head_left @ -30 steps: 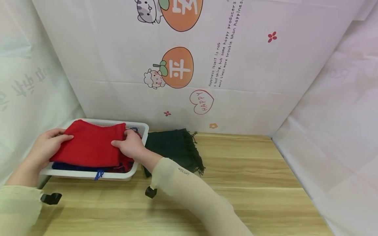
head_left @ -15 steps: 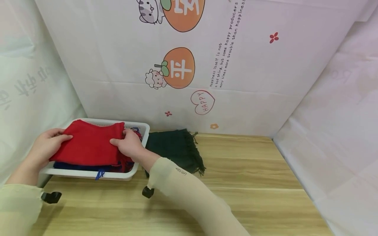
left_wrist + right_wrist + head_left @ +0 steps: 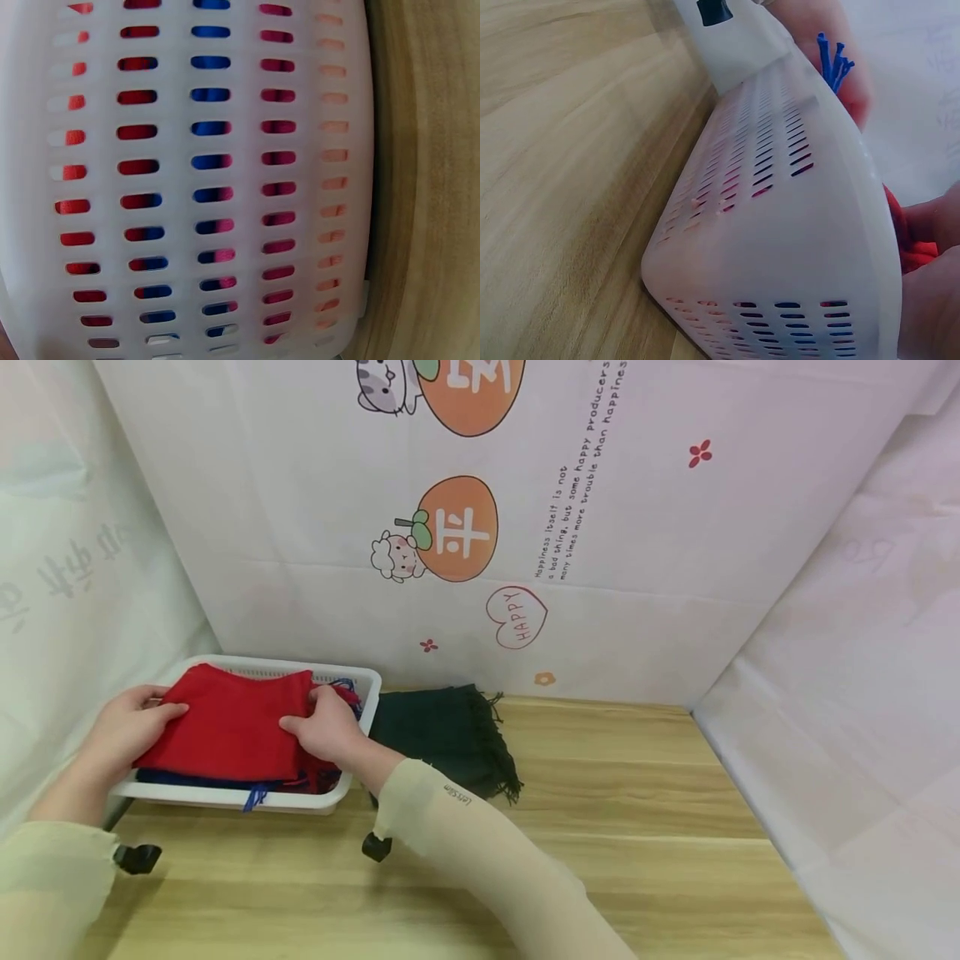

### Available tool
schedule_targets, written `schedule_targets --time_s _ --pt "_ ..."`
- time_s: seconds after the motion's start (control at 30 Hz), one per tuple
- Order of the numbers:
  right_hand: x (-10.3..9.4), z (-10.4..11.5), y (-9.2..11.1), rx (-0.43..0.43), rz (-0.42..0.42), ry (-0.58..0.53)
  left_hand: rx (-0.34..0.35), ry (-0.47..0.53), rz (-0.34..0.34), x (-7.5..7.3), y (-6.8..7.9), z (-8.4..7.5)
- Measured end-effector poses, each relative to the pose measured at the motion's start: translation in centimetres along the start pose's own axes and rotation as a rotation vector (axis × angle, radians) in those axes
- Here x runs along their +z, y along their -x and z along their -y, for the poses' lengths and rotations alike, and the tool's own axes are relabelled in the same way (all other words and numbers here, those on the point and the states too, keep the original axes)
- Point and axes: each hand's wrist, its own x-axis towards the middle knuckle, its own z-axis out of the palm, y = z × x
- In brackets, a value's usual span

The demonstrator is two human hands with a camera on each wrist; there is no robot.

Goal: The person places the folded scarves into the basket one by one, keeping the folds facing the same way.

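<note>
In the head view, a folded red scarf (image 3: 228, 727) lies on top of other cloths in a white plastic basket (image 3: 217, 795). My left hand (image 3: 126, 731) holds its left edge, thumb on top and fingers tucked underneath. At the opposite edge, my right hand (image 3: 328, 727) pinches the scarf, with the thumb over its upper face. Navy and dark red cloth shows below it, and a blue tassel (image 3: 256, 797) hangs over the front rim. In the right wrist view, part of the right hand (image 3: 934, 300) appears beside the red scarf (image 3: 919, 259); the left wrist view has only the basket's slotted wall (image 3: 172, 180).
A dark green fringed scarf (image 3: 431, 735) lies on the wooden table (image 3: 600, 827), directly right of the basket. A printed white sheet (image 3: 615, 635) rises behind the table, and pale sheets stand at both sides. Black wrist mounts (image 3: 139, 858) stick out below the sleeves.
The red scarf's right edge and my right hand have shifted slightly left over the basket. Both hands keep their hold, and the head view has moved a little.
</note>
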Motion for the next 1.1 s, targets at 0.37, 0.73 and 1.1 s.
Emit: schedule_targets --time_s 0.37,0.73,1.1 --pt "0.3 0.0 0.1 -0.033 0.0 0.11 0.089 -0.076 -0.002 0.7 0.1 -0.1" --pt "0.4 0.0 0.3 -0.108 0.001 0.177 0.16 -0.115 0.012 0.9 0.3 -0.1" --pt "0.8 0.0 0.2 -0.134 -0.045 0.282 0.17 -0.145 0.1 1.0 -0.1 0.0"
